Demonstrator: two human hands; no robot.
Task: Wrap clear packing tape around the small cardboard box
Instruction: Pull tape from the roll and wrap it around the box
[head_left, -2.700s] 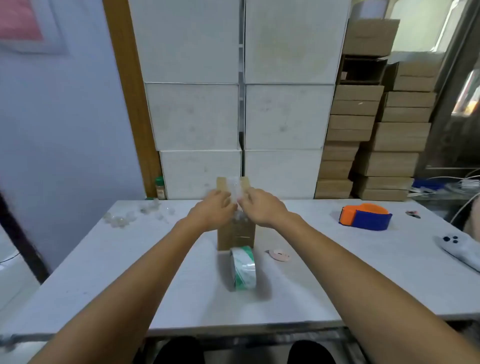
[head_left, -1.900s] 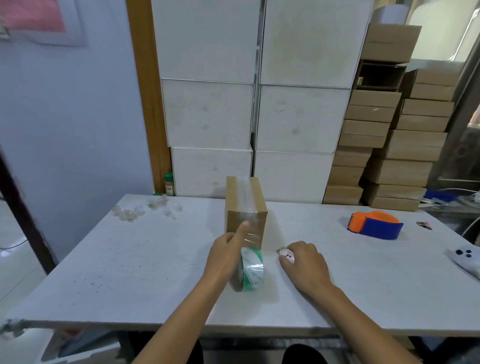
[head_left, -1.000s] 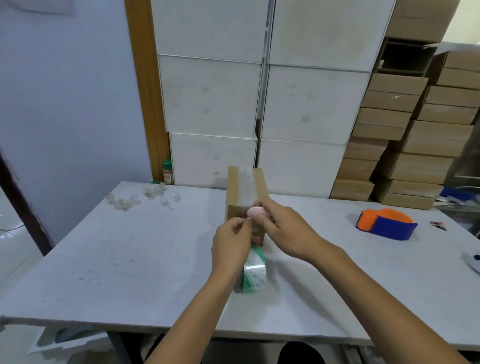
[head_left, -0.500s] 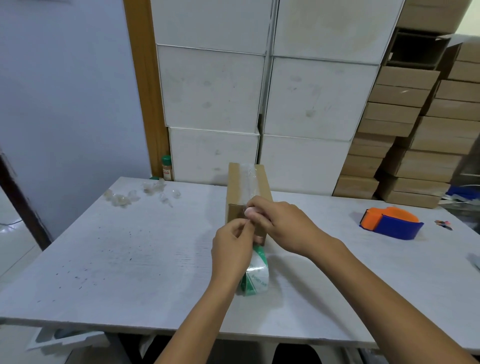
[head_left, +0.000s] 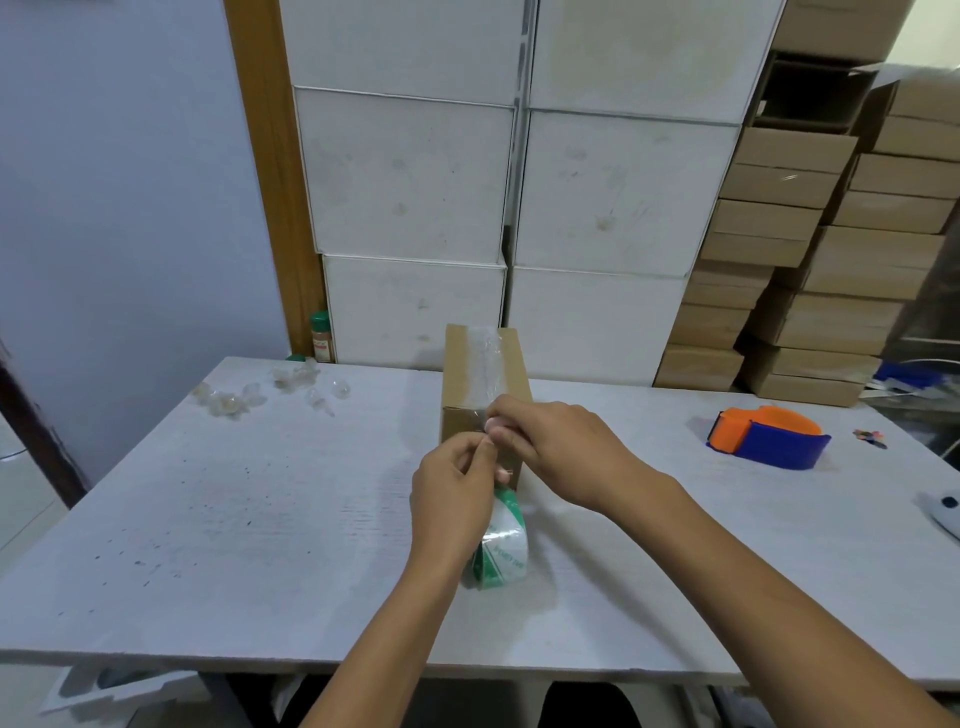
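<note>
The small cardboard box (head_left: 485, 387) stands upright mid-table with clear tape already along its top and front; half a second ago the scene looked nearly the same, so little has shifted. The left hand (head_left: 453, 499) and right hand (head_left: 558, 449) stay together at the box's front, fingers pinched on what I judge is the tape strip; the tape roll (head_left: 500, 545) stands just below, so cutting the tape looks imminent.

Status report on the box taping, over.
Both hands pinching tape at the box front: left hand, right hand. Box upright, taped on top. Tape roll beneath. Nothing in the way.

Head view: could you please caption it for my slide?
Both hands, left hand and right hand, pinch tape against the small cardboard box.
</note>
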